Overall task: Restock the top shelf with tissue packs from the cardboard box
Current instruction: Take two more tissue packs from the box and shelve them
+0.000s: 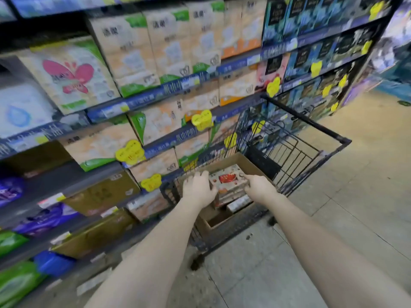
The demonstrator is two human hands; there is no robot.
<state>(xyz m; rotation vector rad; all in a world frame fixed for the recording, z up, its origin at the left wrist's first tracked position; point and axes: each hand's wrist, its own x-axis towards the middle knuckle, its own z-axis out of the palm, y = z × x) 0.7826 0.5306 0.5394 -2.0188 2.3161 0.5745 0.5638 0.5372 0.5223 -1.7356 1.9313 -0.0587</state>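
An open cardboard box [242, 162] sits inside a black wire cart [311, 152]. A tissue pack [230, 178] with a red print on top stands raised out of the box. My left hand [198, 188] grips its left end with curled fingers. My right hand [259, 186] holds its right end, fingers wrapped over the edge. More packs [239, 203] lie lower in the box, partly hidden. The top shelf [55, 7] runs along the upper left of the view, blurred.
Shelves [138, 101] full of tissue packs with yellow price tags [130, 152] fill the left and centre. Dark-packaged goods [311, 41] stand at upper right. The cart stands close against the shelving. Tiled floor [333, 218] spreads to the right.
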